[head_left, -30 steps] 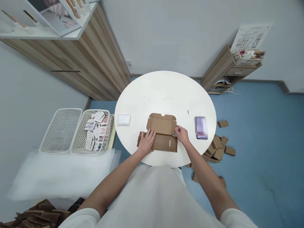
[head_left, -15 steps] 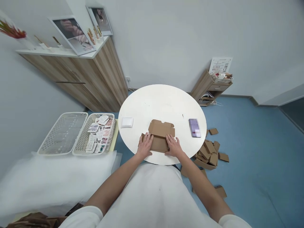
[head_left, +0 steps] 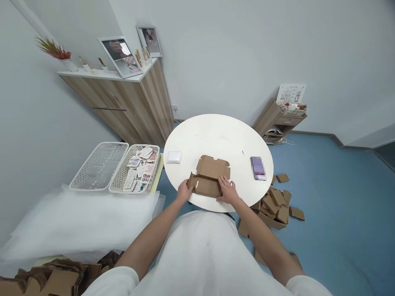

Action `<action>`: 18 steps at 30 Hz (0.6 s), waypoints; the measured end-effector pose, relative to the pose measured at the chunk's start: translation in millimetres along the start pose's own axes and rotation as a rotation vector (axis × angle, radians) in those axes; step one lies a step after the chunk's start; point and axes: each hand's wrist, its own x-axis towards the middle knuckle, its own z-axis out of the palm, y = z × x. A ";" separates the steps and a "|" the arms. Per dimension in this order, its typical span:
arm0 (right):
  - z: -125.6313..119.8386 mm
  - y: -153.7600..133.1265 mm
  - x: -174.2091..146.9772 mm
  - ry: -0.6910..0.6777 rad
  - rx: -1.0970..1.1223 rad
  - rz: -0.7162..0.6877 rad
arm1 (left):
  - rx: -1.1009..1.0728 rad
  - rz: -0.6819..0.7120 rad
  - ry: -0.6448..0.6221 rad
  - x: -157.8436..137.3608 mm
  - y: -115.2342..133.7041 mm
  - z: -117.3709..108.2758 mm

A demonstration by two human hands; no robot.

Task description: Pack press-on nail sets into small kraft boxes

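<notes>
Lower left corner of the frame: folded brown cardboard (head_left: 60,281), stacked. Upper left: plant with reddish leaves (head_left: 55,50), in a white vase on a wood-grain cabinet (head_left: 129,96); two framed pictures (head_left: 121,57) stood on the same top. Left, below mid-height: white translucent sheeting (head_left: 83,230), in a loose pile. Above it: one white perforated tray (head_left: 96,167), and, just beside it, one white basket (head_left: 119,179), filled with printed cards (head_left: 135,172).

Centre: one round white table (head_left: 216,135). At its left edge lay one small white packet (head_left: 174,157).

Left hand (head_left: 185,191), lower centre: fingers closed on the left end of a cardboard box (head_left: 207,186). The box, brown, lay at the table's near edge, lower centre of the frame, its lid panel folded back on the far side and its left end wall raised. Right hand (head_left: 227,190): laid over the box's right end, fingers reaching inward; whether they pinched the cardboard I could not tell.

Right of centre: one purple item (head_left: 258,167), blurred, apart from the box. Lower right: brown boxes (head_left: 274,205), heaped on blue flooring (head_left: 333,205). Right, at mid-height: one narrow wooden shelf unit (head_left: 267,117), against the wall.
</notes>
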 end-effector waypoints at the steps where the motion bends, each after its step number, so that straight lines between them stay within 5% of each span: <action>1: -0.2 -1.8 -0.3 0.001 0.002 0.001 | 0.007 0.003 0.011 -0.4 1.9 -0.5; 18: 4.7 -15.7 -4.8 0.011 -0.002 -0.018 | 0.073 0.100 -0.076 -20.5 23.2 -3.0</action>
